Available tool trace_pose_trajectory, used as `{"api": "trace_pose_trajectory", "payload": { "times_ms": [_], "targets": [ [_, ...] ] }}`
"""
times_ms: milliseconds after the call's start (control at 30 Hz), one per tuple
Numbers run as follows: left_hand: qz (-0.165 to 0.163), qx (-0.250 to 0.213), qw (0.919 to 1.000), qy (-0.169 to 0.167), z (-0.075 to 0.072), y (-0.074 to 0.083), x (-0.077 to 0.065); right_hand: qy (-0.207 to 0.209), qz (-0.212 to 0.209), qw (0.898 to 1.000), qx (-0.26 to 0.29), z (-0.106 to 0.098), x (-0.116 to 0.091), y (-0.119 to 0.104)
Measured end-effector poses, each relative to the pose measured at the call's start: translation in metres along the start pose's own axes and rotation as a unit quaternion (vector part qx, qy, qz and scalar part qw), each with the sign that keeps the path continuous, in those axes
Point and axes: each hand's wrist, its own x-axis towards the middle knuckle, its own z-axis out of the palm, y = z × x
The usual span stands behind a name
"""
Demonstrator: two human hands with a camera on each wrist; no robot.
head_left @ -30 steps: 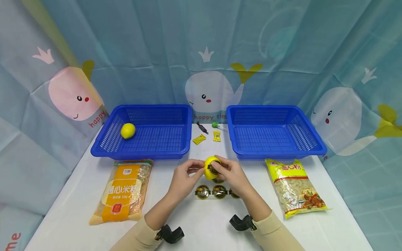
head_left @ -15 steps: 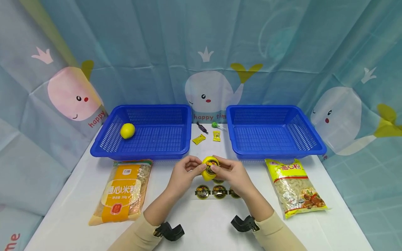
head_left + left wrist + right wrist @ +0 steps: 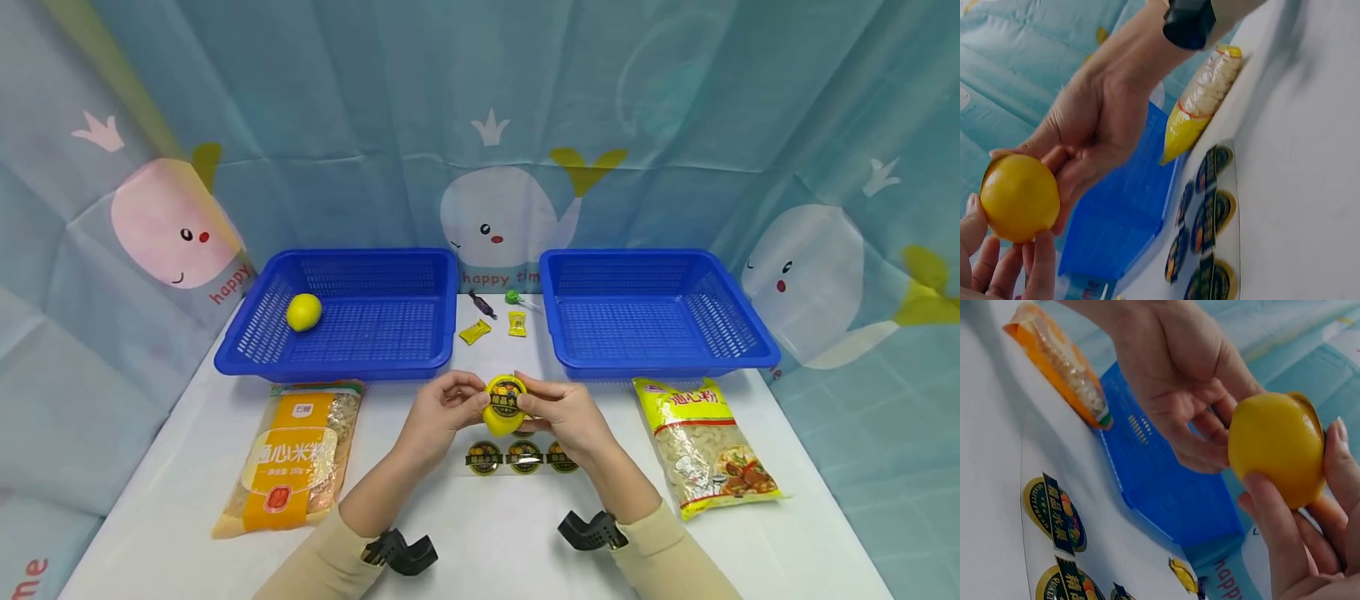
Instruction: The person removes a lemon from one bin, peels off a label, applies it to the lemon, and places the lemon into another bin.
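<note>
judged risk: the sticker (image 3: 504,398) could crease or peel, since its flat disc meets a rounded skin; in the right wrist view one edge seems to stand off the surface; uneven thumb pressure might also skew it; the smooth lemon (image 3: 500,427) might roll out if one side's hold slackens, and would likely land on the sticker sheet (image 3: 1038,453) on the table (image 3: 495,533).

pose: both forearms angle in from the near edge, hands meeting in mid-view, nearer than the two baskets; left hand (image 3: 438,421) grips the lemon's left side, thumb near the sticker's rim, fingers bent behind and below; right hand (image 3: 568,417) grips the opposite side, thumb over the sticker's right edge, fingers behind; lemon held off the table, sticker facing the person.
</note>
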Motion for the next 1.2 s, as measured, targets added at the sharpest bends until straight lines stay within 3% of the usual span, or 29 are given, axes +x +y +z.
{"api": "trace_pose_trajectory", "payload": {
  "times_ms": [300,567,733,933,1067,1200],
  "targets": [
    [-0.006,-0.037,0.9986,-0.039,-0.005,-0.003,0.001,0.015,-0.016,1.0,-0.013,0.001,-0.003,0.0],
    [-0.018,0.06,0.9961,-0.061,-0.001,0.004,-0.004,0.008,-0.034,0.997,-0.065,-0.002,-0.011,-0.002],
    [-0.029,0.084,0.9939,-0.066,0.003,0.005,-0.005,-0.004,-0.035,0.996,-0.076,-0.006,-0.014,-0.001],
    [-0.028,0.071,0.9955,-0.056,0.007,0.004,-0.004,-0.029,-0.058,0.992,-0.107,-0.014,-0.017,-0.006],
    [-0.026,0.039,0.997,-0.062,0.008,0.004,-0.003,-0.009,-0.097,0.986,-0.133,-0.025,-0.02,-0.014],
    [-0.025,0.035,0.9973,-0.059,0.008,0.004,-0.002,0.02,-0.127,0.98,-0.155,-0.042,-0.022,-0.025]
  ]
}}
